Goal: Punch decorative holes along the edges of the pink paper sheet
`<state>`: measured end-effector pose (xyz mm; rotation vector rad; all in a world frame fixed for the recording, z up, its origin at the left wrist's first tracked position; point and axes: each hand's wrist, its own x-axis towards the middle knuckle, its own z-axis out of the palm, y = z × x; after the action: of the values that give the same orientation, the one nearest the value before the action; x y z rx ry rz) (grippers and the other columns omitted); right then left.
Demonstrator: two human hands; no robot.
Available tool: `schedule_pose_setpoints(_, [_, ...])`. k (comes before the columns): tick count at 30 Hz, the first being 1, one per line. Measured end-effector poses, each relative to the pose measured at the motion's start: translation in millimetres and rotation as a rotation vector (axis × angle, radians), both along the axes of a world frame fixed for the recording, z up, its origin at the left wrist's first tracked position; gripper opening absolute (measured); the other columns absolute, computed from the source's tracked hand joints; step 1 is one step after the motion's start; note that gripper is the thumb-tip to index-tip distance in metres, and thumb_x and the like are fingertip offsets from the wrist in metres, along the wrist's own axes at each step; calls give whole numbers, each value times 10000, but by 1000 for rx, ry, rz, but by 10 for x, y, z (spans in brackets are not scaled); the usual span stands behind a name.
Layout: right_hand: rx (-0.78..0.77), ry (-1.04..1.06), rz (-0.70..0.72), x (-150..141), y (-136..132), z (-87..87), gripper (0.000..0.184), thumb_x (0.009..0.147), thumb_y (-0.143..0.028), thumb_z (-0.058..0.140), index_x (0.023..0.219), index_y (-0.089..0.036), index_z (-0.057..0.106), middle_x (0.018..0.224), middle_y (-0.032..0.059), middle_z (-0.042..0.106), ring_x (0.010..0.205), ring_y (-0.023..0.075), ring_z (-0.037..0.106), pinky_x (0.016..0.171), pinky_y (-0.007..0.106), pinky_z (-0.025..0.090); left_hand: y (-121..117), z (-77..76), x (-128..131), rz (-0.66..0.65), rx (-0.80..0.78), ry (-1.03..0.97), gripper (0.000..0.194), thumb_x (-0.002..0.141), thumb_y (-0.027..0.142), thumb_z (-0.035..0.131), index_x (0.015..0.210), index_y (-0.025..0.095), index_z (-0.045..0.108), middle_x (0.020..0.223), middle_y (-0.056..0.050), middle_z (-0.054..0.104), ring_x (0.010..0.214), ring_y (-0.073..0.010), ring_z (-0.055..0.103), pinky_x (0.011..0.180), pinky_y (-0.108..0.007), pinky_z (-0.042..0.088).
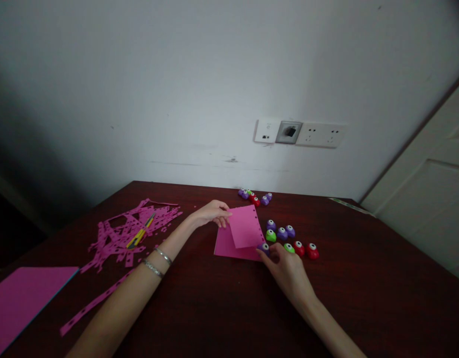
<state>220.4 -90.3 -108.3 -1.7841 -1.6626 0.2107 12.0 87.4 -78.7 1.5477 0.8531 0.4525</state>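
A pink paper sheet (244,227) with a row of punched holes along its right edge lies over another pink sheet (224,247) on the dark wooden table (363,288). My left hand (210,213) pinches the upper sheet's left edge. My right hand (287,268) is closed around a small purple paper punch (264,247) at the sheet's lower right corner. Several small punches in purple, green and red (291,241) sit just right of the sheets.
More small punches (255,197) lie near the wall. Punched pink paper strips (128,233) and a yellow utility knife (140,233) lie at the left. A stack of pink paper (21,298) sits at the near left. Wall sockets (300,133) are above.
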Motion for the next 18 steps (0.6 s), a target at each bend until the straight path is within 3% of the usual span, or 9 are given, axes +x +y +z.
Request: schedule_pose_setpoints(18, [63,28,2,66,26,-51,347,794,-530,494,754,-192,562,669,57,673,591,204,639,511,270,448,-34,36,28,43,6,-38,263,679,307,674,804,122,536,633,-49,644,514,-135,603,497,-262,447])
